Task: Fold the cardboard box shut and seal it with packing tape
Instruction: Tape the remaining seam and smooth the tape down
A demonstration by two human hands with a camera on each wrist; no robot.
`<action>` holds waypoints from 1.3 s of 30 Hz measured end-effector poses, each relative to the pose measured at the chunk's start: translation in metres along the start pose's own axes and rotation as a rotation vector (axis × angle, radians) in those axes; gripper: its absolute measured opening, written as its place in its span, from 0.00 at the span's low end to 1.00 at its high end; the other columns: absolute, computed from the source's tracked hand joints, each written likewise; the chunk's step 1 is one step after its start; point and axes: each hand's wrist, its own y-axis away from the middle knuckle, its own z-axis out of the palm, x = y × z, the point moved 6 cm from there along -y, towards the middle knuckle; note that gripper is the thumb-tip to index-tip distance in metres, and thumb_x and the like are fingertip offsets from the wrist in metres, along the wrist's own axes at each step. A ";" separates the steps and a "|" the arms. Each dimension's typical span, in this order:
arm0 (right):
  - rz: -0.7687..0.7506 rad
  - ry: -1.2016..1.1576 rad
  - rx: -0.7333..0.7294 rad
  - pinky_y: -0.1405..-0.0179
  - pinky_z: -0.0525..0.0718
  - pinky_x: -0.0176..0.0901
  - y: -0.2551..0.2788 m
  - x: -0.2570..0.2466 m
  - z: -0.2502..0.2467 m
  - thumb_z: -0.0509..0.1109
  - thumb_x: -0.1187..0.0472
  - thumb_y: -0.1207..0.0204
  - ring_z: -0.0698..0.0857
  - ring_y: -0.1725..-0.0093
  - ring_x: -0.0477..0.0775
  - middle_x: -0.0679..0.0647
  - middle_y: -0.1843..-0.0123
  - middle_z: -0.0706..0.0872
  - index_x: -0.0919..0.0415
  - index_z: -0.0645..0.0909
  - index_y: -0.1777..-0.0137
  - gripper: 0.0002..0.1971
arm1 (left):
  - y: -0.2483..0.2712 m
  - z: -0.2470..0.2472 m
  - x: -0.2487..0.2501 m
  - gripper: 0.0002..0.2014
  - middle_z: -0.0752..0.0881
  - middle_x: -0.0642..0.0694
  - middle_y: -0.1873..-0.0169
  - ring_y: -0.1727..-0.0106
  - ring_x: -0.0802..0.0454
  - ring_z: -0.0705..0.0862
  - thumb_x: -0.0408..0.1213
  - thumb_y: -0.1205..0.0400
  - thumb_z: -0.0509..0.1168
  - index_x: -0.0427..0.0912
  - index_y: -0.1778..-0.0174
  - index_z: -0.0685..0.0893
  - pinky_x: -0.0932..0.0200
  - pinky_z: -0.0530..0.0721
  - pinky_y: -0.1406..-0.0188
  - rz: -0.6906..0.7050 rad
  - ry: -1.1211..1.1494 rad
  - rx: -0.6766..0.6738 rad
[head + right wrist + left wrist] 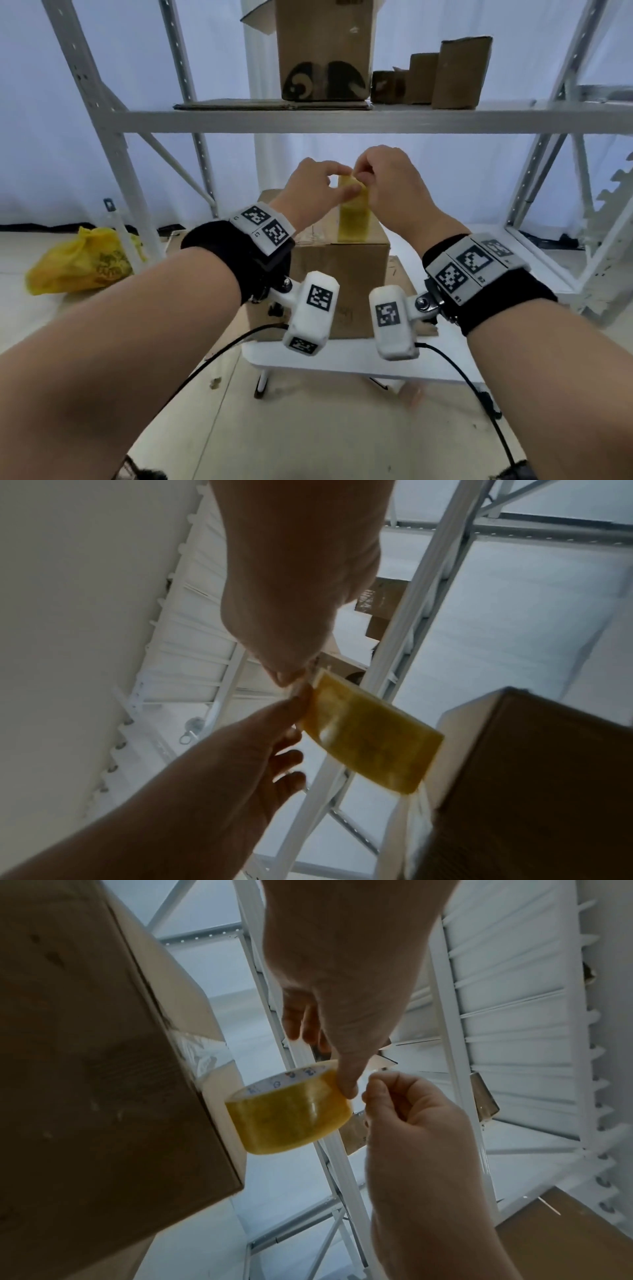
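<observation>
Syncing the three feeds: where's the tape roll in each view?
Head: tape roll at centre, upright on the box top, between the left hand and right hand.
Left wrist: roll just below centre, against the box's right edge.
Right wrist: roll right of centre, left of the box.
Shared landmark: the box.
</observation>
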 end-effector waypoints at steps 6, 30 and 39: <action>-0.095 -0.015 0.014 0.52 0.76 0.39 -0.018 -0.011 0.020 0.64 0.67 0.19 0.74 0.50 0.48 0.53 0.50 0.79 0.59 0.80 0.53 0.05 | 0.003 -0.023 -0.016 0.05 0.82 0.51 0.54 0.50 0.57 0.78 0.43 0.21 0.69 0.46 0.55 0.86 0.65 0.74 0.52 0.038 0.077 0.147; 0.144 -0.148 -0.265 0.68 0.71 0.43 -0.004 -0.042 0.084 0.64 0.49 0.20 0.74 0.68 0.50 0.53 0.71 0.76 0.63 0.78 0.67 0.19 | 0.040 -0.056 -0.113 0.07 0.86 0.42 0.67 0.66 0.55 0.83 0.32 0.23 0.72 0.29 0.56 0.87 0.66 0.87 0.61 -0.359 0.489 0.124; 0.078 -0.032 -0.291 0.58 0.81 0.49 -0.001 -0.047 0.078 0.65 0.43 0.22 0.82 0.59 0.52 0.55 0.59 0.85 0.62 0.85 0.51 0.20 | 0.045 -0.048 -0.112 0.10 0.86 0.48 0.68 0.69 0.59 0.77 0.40 0.22 0.72 0.35 0.54 0.87 0.68 0.78 0.68 -0.424 0.493 -0.001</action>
